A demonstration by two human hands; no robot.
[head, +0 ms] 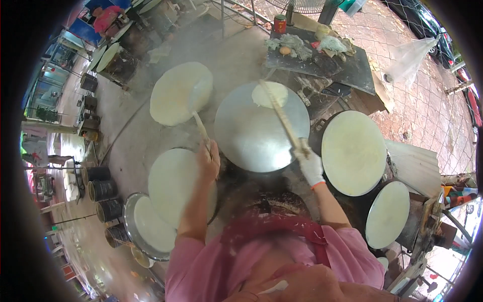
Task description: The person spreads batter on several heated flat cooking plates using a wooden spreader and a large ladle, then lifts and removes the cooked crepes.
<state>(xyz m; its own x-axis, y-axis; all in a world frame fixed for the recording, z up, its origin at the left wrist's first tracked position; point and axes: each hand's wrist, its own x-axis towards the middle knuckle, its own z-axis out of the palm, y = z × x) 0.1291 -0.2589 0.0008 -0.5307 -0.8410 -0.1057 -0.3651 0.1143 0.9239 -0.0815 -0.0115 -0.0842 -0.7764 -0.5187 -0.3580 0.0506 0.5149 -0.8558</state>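
My bare left hand [209, 160] grips the handle of a flat paddle [200, 126]; a round, thin sheet of pale dough [181, 94] appears to lie against the paddle's far part. In a white glove, my right hand [308, 158] holds a long wooden stick [282, 117]. The stick's far end reaches over a small pale patch of batter [277, 94] on a round metal griddle [241, 132]. Left of that griddle, below my left hand, is a round surface covered with a pale sheet [169, 185]. Another covered griddle [354, 153] stands right of my right hand.
A metal basin [130, 222] of pale batter is at lower left. Another pale round [388, 215] lies at right. A dark table [320, 70] holds cloths, a red can and an egg. Dark buckets [102, 190] stand left. A person in pink [105, 19] is at upper left. Steam drifts about.
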